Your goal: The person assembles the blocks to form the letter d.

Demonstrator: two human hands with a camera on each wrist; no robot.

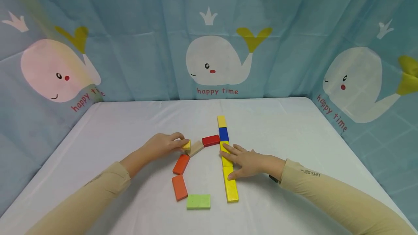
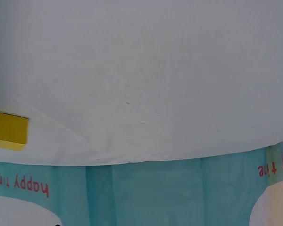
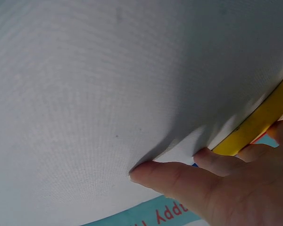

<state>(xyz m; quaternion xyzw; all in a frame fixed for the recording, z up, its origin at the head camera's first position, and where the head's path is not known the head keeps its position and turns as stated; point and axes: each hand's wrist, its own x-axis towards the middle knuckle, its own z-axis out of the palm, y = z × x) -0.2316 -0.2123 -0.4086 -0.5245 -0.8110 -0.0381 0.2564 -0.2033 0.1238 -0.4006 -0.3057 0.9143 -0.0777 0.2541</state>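
My left hand pinches a small yellow block between thumb and fingers, right by the end of a natural wood block. My right hand lies with fingers spread over two long yellow blocks, the upper and the lower, which form a column with a blue block and another yellow block at its top. In the right wrist view, the fingers reach along a yellow block. A yellow block shows at the left wrist view's edge.
A red block touches the column's left side. Two orange blocks, one upper and one lower, and a light green block continue the curve. A white-covered table meets a blue whale-print curtain.
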